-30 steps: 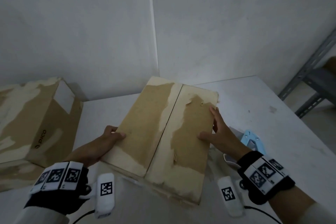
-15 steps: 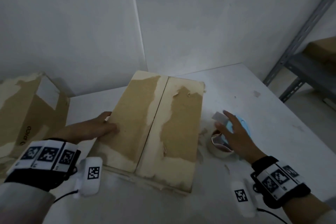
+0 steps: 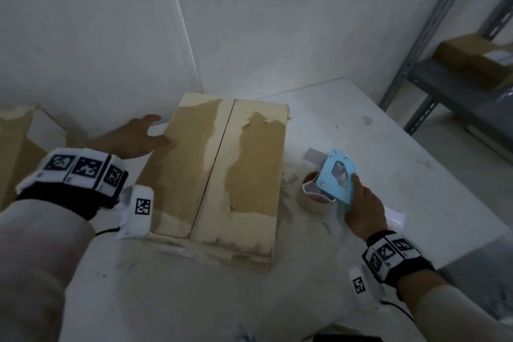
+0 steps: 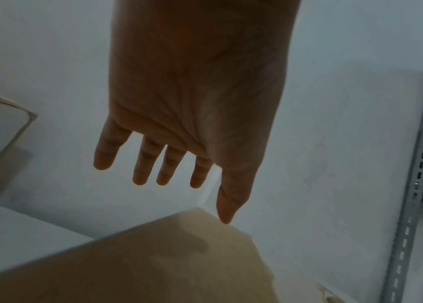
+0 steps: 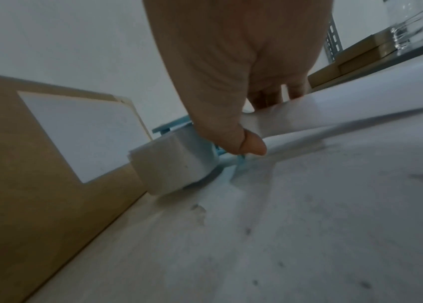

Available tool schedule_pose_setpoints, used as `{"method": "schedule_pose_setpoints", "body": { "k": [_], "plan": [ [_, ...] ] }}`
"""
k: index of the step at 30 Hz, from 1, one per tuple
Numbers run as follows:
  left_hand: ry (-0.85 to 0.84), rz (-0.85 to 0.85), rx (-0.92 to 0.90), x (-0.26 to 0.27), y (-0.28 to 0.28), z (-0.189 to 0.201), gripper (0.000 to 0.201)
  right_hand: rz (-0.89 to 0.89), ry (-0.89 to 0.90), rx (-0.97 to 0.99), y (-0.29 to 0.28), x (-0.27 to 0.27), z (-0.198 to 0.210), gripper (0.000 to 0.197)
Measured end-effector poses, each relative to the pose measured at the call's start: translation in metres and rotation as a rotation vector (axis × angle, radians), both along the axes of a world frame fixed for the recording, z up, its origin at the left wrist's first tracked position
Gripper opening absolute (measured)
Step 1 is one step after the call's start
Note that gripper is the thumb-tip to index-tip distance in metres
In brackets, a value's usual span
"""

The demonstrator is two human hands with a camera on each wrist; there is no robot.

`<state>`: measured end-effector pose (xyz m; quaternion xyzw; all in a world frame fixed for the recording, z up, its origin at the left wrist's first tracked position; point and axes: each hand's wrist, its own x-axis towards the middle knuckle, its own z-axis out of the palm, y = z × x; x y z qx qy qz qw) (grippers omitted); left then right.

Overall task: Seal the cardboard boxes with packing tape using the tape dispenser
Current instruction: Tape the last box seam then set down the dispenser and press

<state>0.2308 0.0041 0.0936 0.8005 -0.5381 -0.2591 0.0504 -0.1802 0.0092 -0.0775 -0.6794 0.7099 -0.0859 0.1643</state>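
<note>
Now my right hand [image 3: 363, 209] is gripping the blue tape dispenser [image 3: 337, 176], where before it was only reaching for it. It is sitting on the white table [image 3: 319, 300], just right of the cardboard box [image 3: 219, 172]. My left hand [image 3: 133, 137] is lying flat with straight fingers on the box's left edge. I am reading "JAN" on a box on the grey shelf [image 4: 412, 184], right of the cardboard box. White walls are standing behind it.
</note>
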Motion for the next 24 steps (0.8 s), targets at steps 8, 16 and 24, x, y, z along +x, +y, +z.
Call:
{"method": "schedule_pose_setpoints", "body": {
  "k": [8,16,24],
  "plan": [
    [-0.019,-0.037,0.086,-0.018,0.0,0.0,0.073,0.002,0.113,0.061,0.004,-0.003,0.013,0.078],
    [0.01,-0.086,-0.054,-0.038,-0.001,0.011,0.065,0.042,-0.266,-0.286,0.002,0.006,0.07,0.069],
    [0.075,-0.187,-0.205,-0.055,-0.014,0.032,0.049,0.185,-0.662,-0.244,-0.037,0.06,0.158,0.051]
  ]
}}
